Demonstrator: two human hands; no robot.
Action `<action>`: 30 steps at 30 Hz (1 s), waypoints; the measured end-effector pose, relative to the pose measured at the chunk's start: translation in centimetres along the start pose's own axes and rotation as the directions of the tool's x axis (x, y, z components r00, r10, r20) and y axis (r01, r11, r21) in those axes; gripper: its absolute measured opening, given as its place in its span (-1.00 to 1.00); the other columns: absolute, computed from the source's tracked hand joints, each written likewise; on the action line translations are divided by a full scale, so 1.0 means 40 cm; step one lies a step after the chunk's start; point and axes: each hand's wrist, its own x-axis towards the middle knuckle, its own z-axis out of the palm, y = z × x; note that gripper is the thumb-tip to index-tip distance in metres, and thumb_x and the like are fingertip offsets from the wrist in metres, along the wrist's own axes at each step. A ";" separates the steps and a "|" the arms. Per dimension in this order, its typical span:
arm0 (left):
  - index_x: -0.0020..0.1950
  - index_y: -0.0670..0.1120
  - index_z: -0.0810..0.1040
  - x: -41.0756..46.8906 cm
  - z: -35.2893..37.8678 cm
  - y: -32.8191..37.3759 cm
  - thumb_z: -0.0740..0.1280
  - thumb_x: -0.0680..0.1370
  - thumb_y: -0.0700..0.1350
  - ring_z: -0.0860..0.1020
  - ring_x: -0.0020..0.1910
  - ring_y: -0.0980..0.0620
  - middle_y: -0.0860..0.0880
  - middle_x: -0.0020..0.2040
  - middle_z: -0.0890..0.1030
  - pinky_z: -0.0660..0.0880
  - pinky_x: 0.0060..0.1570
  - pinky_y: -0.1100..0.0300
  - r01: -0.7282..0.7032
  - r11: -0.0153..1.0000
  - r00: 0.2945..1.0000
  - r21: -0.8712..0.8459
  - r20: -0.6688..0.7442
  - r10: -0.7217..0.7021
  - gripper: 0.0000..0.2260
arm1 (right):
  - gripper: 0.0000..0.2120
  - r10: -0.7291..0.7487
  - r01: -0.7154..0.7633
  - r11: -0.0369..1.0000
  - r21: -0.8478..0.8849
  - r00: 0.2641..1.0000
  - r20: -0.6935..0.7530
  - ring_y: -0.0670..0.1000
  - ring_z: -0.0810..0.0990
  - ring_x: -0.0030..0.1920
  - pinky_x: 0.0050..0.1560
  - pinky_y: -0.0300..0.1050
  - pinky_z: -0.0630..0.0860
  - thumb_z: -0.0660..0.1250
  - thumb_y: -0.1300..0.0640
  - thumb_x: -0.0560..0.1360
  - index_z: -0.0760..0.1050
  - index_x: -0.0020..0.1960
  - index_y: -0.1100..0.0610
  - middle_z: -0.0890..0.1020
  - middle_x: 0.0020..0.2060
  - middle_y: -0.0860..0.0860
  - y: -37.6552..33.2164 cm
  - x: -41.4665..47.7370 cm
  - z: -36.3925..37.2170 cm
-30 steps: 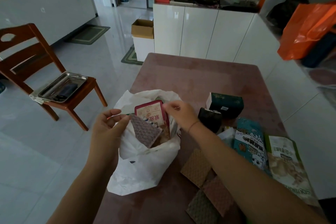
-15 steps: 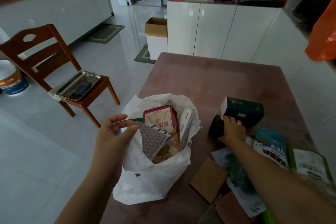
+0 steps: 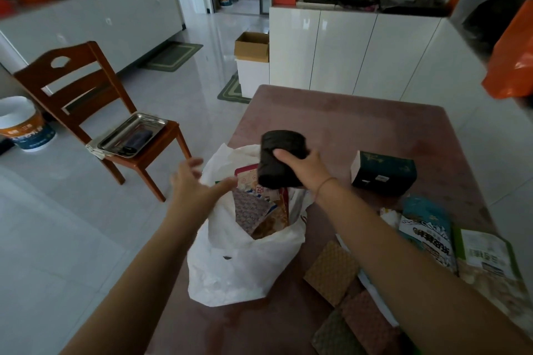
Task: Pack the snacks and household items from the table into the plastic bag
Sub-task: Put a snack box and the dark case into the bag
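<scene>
A white plastic bag (image 3: 239,262) stands open on the pink table (image 3: 360,130), with a red snack packet (image 3: 248,179) and a patterned cloth (image 3: 249,209) sticking out. My right hand (image 3: 305,167) is shut on a black roll (image 3: 281,158), held just above the bag's mouth. My left hand (image 3: 193,184) hovers at the bag's left rim, fingers spread, touching nothing clearly. A dark green box (image 3: 385,173) sits to the right. Teal (image 3: 427,230) and green (image 3: 487,256) snack bags and several woven cloths (image 3: 331,271) lie near the front right.
A wooden chair (image 3: 95,101) with a steel tray (image 3: 134,134) stands left of the table. White cabinets (image 3: 346,49) line the far side, with a cardboard box (image 3: 252,46) beside them. An orange bag (image 3: 510,57) hangs at right. A paint bucket (image 3: 26,127) sits far left.
My right hand left the bag, took the black roll from beside the green box and lifted it over the bag. My left hand let go of the bag's rim and opened.
</scene>
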 end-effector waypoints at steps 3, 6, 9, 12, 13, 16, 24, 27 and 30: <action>0.44 -0.03 0.23 0.094 0.008 0.050 0.52 0.36 -0.01 0.30 0.39 -0.18 -0.15 0.44 0.23 0.33 0.34 -0.12 -0.201 0.873 0.979 0.445 0.067 0.192 -0.26 | -0.18 0.020 -0.015 0.994 -0.107 0.998 0.053 0.17 0.42 0.32 0.25 0.01 0.40 0.40 -0.17 0.40 0.08 0.44 0.18 0.37 0.37 0.15 0.009 -0.024 0.086; 0.48 -0.06 0.19 0.190 0.038 0.090 0.44 0.41 -0.15 0.34 0.37 -0.22 -0.18 0.42 0.30 0.35 0.28 -0.11 -0.349 0.503 0.937 0.791 0.282 0.207 -0.30 | -0.12 0.026 -0.002 0.976 -0.218 0.994 0.107 0.18 0.38 0.36 0.31 0.03 0.37 0.35 -0.23 0.41 0.01 0.49 0.19 0.32 0.42 0.14 0.040 -0.040 0.146; 0.40 -0.09 0.31 0.269 0.048 0.087 0.32 0.47 -0.26 0.48 0.24 -0.20 -0.16 0.31 0.45 0.45 0.05 -0.01 -0.408 0.199 0.907 0.891 0.371 0.199 -0.49 | -0.11 0.062 0.000 0.953 -0.304 0.979 0.195 0.18 0.38 0.37 0.37 0.08 0.35 0.31 -0.28 0.40 0.04 0.51 0.16 0.34 0.42 0.13 0.070 -0.051 0.175; 0.33 -0.05 0.44 0.317 0.035 0.064 0.30 0.53 -0.17 0.53 0.19 -0.13 -0.12 0.24 0.53 0.47 0.05 0.04 -0.406 0.069 0.896 0.911 0.382 0.225 -0.64 | -0.15 0.099 0.023 0.937 -0.348 0.940 0.327 0.16 0.42 0.32 0.35 0.13 0.39 0.32 -0.31 0.36 0.14 0.48 0.08 0.40 0.38 0.10 0.079 -0.059 0.183; 0.33 -0.03 0.45 0.327 0.034 0.055 0.32 0.53 -0.11 0.53 0.19 -0.12 -0.11 0.24 0.54 0.47 0.05 0.06 -0.419 0.060 0.891 0.906 0.397 0.220 -0.64 | -0.19 0.113 0.019 0.942 -0.334 0.921 0.372 0.15 0.44 0.30 0.31 0.11 0.43 0.34 -0.29 0.36 0.17 0.47 0.04 0.42 0.36 0.08 0.079 -0.058 0.184; 0.37 0.00 0.40 0.347 0.046 0.013 0.35 0.51 -0.05 0.53 0.20 -0.11 -0.09 0.25 0.55 0.45 0.01 0.09 -0.499 0.072 0.863 0.864 0.487 0.132 -0.57 | -0.32 0.131 0.025 0.948 -0.318 0.879 0.458 0.14 0.47 0.26 0.19 0.08 0.54 0.35 -0.23 0.40 0.25 0.43 -0.01 0.46 0.32 0.07 0.081 -0.057 0.190; 0.10 -0.11 0.59 0.372 0.116 -0.008 0.21 0.58 0.00 0.57 -0.10 -0.08 -0.09 -0.08 0.61 0.39 -0.22 0.16 -0.547 0.203 0.826 0.812 0.486 0.285 -0.74 | -0.19 0.086 0.223 0.744 -0.630 0.903 0.421 0.20 0.45 0.30 0.30 0.15 0.39 0.10 -0.46 0.38 0.13 0.49 -0.02 0.41 0.38 0.11 0.101 -0.052 0.219; -0.13 -0.18 0.56 0.377 0.139 0.021 0.14 0.62 0.04 0.54 -0.22 -0.09 -0.09 -0.25 0.53 0.42 -0.22 0.14 -0.535 0.403 0.834 0.743 0.387 0.392 -0.65 | -0.26 0.082 0.305 0.672 -0.675 0.875 0.477 0.19 0.47 0.27 0.27 0.07 0.40 0.05 -0.41 0.46 0.21 0.46 0.04 0.46 0.34 0.12 0.091 -0.049 0.208; -0.22 -0.16 0.52 0.381 0.144 0.034 0.12 0.62 0.08 0.51 -0.27 -0.09 -0.11 -0.29 0.53 0.38 -0.24 0.13 -0.529 0.540 0.839 0.655 0.307 0.449 -0.60 | -0.32 0.101 0.345 0.547 -0.762 0.877 0.470 0.18 0.50 0.22 0.21 0.02 0.40 0.02 -0.35 0.51 0.33 0.40 0.13 0.51 0.28 0.15 0.072 -0.045 0.197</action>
